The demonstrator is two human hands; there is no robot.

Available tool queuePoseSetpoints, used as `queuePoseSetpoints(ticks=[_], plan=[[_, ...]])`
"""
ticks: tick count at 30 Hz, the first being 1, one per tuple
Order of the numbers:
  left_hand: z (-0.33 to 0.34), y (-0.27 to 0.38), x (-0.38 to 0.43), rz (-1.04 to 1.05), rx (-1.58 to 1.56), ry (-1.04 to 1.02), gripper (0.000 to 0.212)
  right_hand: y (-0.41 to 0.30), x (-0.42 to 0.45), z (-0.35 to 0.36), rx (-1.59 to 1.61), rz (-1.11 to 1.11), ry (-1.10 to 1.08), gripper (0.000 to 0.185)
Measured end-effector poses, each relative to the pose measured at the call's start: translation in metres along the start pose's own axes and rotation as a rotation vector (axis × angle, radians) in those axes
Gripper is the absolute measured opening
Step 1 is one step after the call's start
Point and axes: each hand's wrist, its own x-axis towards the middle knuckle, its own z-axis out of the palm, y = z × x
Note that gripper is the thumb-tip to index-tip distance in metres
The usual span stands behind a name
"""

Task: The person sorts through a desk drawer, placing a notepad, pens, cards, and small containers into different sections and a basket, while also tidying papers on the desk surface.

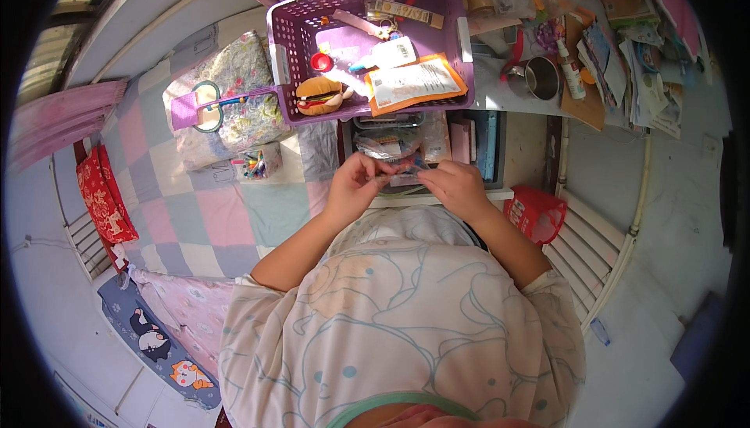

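Note:
My left hand (358, 185) and my right hand (454, 185) are close together over the front of an open drawer (507, 161). Between them they pinch a small clear plastic bag (410, 169), one side in each hand; what it contains is too small to tell. Below and behind it the drawer holds clear plastic packets (436, 135), a pink notebook (460, 142) and blue books or folders (489, 144). Just beyond the drawer stands a purple plastic basket (375, 113) with a toy hamburger (319, 96), a white bottle (394, 53) and an orange-edged packet (416, 85).
Left lies a checked bedspread (217, 211) with a floral pillow (234, 117) and a clear box of pens (258, 161). At right are a metal cup (540, 78), a spray bottle (571, 73), piled papers (644, 82) and, lower down, a red bag (536, 214).

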Motion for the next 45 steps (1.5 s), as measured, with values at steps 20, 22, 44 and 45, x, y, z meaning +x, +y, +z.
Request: queuePoseSetpoints(ticks=[20, 22, 44, 45], plan=[[-0.025, -0.055, -0.056, 0.339, 1.107, -0.162, 0.025, 0.042, -0.027, 0.006, -0.12, 0.237, 0.173, 0.009], [-0.027, -0.06, -0.059, 0.37, 1.074, -0.159, 0.021, 0.023, -0.031, -0.009, -0.068, 0.228, 0.107, 0.014], [-0.03, -0.059, -0.073, 0.116, 1.124, -0.46, 0.019, 0.052, 0.015, 0.056, -0.274, 0.026, 0.216, 0.014], [-0.03, -0.059, -0.075, 0.125, 1.096, -0.445, 0.018, 0.06, 0.02, 0.064, -0.287, 0.004, 0.229, 0.013]])
